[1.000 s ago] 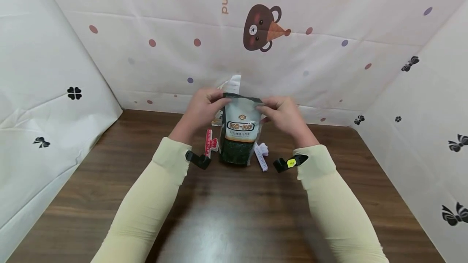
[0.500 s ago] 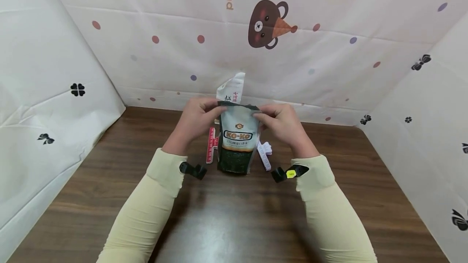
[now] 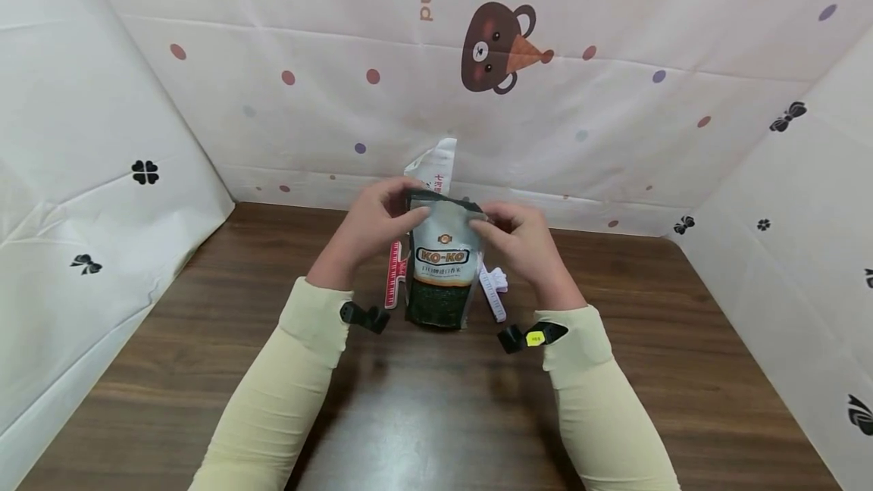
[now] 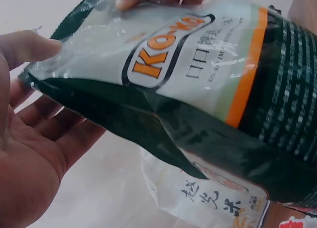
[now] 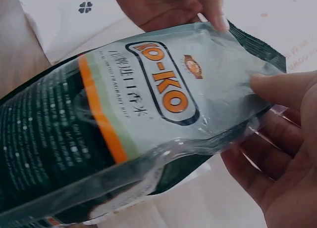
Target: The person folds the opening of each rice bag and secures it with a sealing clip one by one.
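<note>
A dark green and pale rice bag labelled KO-KO stands upright at the back of the table, its lower part dark. My left hand holds its top left corner, thumb in front and fingers behind. The top right corner is pinched by my right hand. In the left wrist view, the left thumb lies at the bag's upper edge. The right wrist view shows the right thumb pressed on the pale front, with the other fingers at the back side. The top edge bends slightly between the hands.
Behind the rice bag leans a white bag with printed characters, mostly hidden. A red clip lies on its left, a white clip on its right. Printed cloth walls enclose the brown wooden table.
The rice bag has come slightly down and nearer in the head view, uncovering more of the white bag. The left fingers have shifted at the top corner; the right hand is a little lower.
</note>
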### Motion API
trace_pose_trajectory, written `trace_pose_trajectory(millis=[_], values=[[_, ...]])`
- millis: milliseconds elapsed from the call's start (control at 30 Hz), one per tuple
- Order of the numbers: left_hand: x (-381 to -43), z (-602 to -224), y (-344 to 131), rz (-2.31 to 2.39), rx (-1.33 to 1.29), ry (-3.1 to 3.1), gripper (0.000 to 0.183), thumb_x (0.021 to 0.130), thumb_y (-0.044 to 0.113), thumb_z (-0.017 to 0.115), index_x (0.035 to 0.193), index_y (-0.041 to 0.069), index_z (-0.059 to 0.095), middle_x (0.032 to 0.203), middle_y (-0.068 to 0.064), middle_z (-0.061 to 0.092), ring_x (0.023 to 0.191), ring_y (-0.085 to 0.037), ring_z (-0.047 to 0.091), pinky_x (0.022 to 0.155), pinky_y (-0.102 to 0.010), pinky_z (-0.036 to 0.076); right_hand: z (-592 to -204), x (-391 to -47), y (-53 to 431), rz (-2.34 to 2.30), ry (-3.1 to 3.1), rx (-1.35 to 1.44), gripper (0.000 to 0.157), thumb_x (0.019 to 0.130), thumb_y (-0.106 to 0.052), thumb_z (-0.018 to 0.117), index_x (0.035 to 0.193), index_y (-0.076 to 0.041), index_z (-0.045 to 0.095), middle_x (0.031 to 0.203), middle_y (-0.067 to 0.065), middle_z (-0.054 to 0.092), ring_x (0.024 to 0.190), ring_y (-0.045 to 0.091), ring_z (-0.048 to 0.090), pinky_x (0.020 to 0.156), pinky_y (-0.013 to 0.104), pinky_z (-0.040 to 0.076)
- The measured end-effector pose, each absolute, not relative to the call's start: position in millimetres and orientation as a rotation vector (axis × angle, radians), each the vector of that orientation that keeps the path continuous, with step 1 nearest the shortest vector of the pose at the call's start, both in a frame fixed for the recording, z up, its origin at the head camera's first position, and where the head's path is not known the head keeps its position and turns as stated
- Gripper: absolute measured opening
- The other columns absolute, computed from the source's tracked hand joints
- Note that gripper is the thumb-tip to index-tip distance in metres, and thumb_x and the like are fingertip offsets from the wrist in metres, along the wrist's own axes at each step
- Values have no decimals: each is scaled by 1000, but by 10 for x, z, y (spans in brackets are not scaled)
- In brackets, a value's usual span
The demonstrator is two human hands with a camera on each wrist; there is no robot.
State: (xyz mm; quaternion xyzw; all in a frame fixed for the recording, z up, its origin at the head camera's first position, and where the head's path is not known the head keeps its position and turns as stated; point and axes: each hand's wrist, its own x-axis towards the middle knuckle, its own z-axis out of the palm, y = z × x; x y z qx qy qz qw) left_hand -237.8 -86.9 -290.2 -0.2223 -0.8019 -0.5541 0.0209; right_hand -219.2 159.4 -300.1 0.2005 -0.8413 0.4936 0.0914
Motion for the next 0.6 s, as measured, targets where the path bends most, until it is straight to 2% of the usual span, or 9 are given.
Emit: trace_pose_trajectory(millis=[167,367,600], values=[[-2403,-2849,-818,-1682,-706,-2506,23,91,27,68,113,21,64,109,-1,64,92,-21,62,82,-36,56,-3114,-2224,1582,1622,-2435,561,24,89,-17,70,111,-6,70,95,8,68,75,15,59,65,24,49],[-2449,-2722,-771,-1468,-769,-2623,25,90,25,69,115,20,65,106,-1,65,88,-20,60,79,-35,55,-3217,-2249,1556,1679,-2386,528,23,89,-7,69,111,0,68,83,-1,62,67,11,52,57,24,44],[-2496,-2464,-689,-1088,-954,-2793,21,90,25,69,111,25,65,108,4,65,97,-15,59,80,-33,55,-3290,-2258,1507,1696,-2333,492,21,90,-13,69,109,-5,70,84,-2,63,64,12,52,54,25,44]])
